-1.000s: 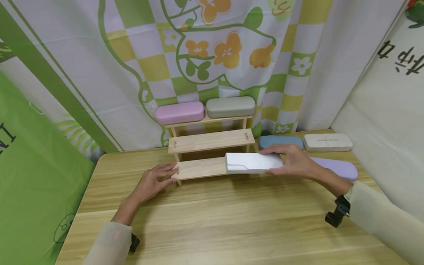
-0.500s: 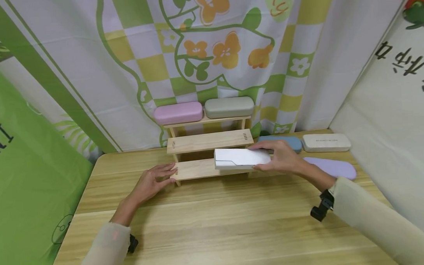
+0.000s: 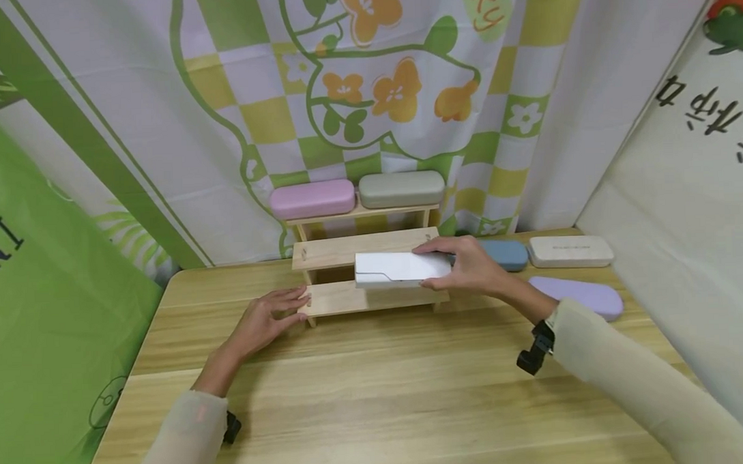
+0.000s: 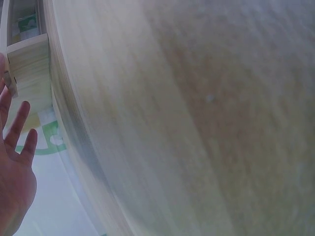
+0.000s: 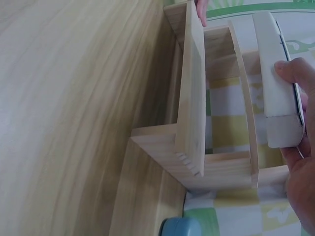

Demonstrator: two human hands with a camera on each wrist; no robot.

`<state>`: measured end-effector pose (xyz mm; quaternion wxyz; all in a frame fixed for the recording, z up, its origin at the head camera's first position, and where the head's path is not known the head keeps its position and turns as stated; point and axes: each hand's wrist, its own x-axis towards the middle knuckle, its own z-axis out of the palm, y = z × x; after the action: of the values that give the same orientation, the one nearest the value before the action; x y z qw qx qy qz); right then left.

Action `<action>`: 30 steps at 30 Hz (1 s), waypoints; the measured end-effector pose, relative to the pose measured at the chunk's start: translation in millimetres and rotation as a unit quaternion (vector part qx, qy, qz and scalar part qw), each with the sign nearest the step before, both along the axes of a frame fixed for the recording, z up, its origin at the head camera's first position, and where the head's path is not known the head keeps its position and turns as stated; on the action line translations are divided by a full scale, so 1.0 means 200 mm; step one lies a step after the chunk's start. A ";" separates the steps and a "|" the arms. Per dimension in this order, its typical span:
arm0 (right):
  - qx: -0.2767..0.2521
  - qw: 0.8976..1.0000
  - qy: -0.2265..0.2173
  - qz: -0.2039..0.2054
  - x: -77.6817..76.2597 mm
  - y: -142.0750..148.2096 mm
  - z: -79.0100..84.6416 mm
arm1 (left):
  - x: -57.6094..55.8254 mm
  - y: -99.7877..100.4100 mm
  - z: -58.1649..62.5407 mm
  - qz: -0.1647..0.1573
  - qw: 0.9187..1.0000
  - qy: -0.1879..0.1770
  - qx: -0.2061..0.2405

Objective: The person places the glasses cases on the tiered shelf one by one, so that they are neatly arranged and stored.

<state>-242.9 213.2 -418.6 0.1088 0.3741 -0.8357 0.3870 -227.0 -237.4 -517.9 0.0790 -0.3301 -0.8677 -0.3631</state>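
My right hand [image 3: 474, 269] grips a white glasses case [image 3: 381, 267] by its right end, thumb on the near side and fingers on the far side. The case is in the air above the front of a three-step wooden rack [image 3: 364, 299], over the gap between the bottom and middle shelves. In the right wrist view the thumb presses on the glasses case [image 5: 275, 83], and the other fingers are partly hidden behind it. With fingers extended, my left hand [image 3: 265, 322] touches the left end of the bottom shelf; the left wrist view shows spread fingers [image 4: 18, 123] there.
A pink case [image 3: 313, 199] and a grey-green case [image 3: 402, 190] sit on the top shelf. Right of the rack, blue [image 3: 506, 254], off-white [image 3: 571, 251] and lilac [image 3: 579, 298] cases lie on the wooden table [image 3: 377, 395]. A patterned curtain [image 3: 397, 88] hangs behind.
My right hand has carried the white glasses case leftward and farther back, from over the bottom shelf's right end toward the middle shelf. The left hand has stayed at the rack.
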 end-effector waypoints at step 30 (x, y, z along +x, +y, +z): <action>0.033 0.999 -0.040 -0.015 -0.17 -0.35 0.06 | 0.00 0.00 0.01 -0.006 1.000 0.015 0.003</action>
<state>-276.2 142.6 -406.1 0.0690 0.3493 -0.8571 0.3722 -227.8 -237.0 -516.7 0.0910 -0.3409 -0.8634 -0.3606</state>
